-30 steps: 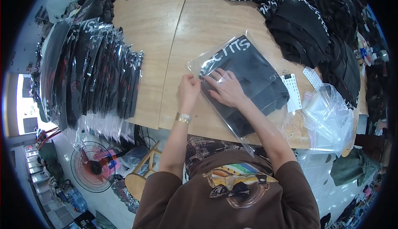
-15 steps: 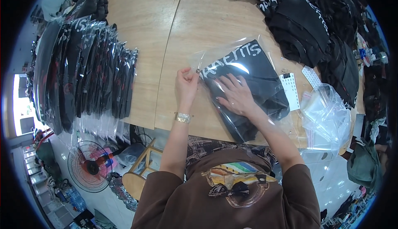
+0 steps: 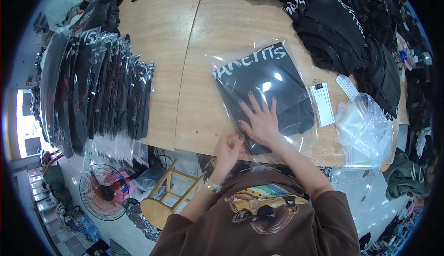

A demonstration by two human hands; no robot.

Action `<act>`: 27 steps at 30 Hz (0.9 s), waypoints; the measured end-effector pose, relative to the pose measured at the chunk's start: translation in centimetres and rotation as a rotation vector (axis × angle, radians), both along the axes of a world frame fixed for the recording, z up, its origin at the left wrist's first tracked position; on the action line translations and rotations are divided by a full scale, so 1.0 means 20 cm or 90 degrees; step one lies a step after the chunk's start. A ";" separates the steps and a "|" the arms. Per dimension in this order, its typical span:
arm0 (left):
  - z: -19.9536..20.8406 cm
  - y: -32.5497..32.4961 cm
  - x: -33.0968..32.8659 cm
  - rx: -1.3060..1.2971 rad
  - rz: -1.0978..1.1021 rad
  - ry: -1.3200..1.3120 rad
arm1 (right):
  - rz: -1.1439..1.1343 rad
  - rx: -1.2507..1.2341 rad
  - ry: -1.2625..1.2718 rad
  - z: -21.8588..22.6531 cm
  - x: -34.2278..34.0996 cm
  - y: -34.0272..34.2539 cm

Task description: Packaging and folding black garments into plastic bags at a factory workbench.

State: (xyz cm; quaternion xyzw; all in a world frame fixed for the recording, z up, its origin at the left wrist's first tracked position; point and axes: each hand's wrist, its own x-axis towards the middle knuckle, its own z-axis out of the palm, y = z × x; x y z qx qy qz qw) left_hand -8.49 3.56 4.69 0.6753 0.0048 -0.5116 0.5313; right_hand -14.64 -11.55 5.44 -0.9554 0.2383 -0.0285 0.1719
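A folded black garment (image 3: 259, 78) with white lettering lies flat inside a clear plastic bag (image 3: 296, 54) on the table. My right hand (image 3: 261, 125) rests on its lower part, open, with fingers spread against the film. At the bag's lower left edge, near the table's front, my left hand (image 3: 230, 148) is closed with its fingers curled together. It is slightly blurred, and I cannot make out whether film is between its fingertips.
Bagged black garments (image 3: 99, 89) stand in a row at the left. Loose black garments (image 3: 330, 31) are heaped at the far right. Sticker sheets (image 3: 322, 104) and a pile of clear bags (image 3: 365, 126) lie right of the work. Below the table are a fan (image 3: 105, 191) and a wooden stool (image 3: 159, 209).
My left hand has moved from the bag's upper left edge down to its lower left edge. The right hand has slid lower and spread its fingers; the bagged garment has shifted slightly left.
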 end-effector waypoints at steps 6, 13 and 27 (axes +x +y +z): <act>0.00 0.03 -0.09 -0.040 -0.079 -0.113 | -0.061 -0.094 -0.084 -0.06 0.18 -0.05; -0.03 0.07 -0.07 -0.055 -0.034 0.083 | -0.045 -0.097 -0.197 -0.08 0.30 -0.13; -0.02 0.08 0.05 0.004 0.041 -0.133 | -0.009 -0.106 -0.077 -0.09 0.17 -0.04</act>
